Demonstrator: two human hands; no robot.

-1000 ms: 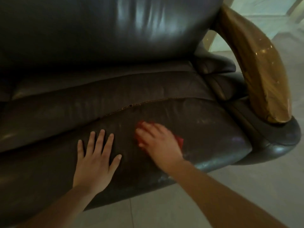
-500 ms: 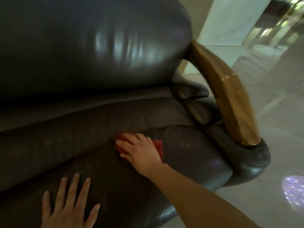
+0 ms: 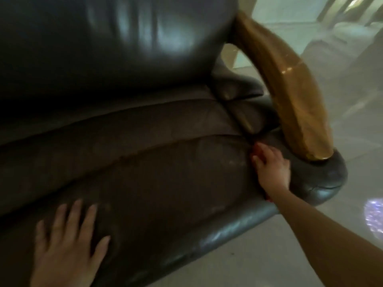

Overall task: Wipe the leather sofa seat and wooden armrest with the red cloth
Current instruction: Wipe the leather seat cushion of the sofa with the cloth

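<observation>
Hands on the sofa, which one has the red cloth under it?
The right hand, near the wooden armrest; red cloth peeks from beneath. The left hand lies flat, bare.

views: one, head-worn, wide-angle | faces: forward and down, from in front of the sofa seat (image 3: 157,183) | nearness: close, seat and backrest (image 3: 116,44) fill most of frame | right edge: wooden armrest (image 3: 290,100), floor (image 3: 259,266) beyond | shared: none, single view | picture blurred
</observation>
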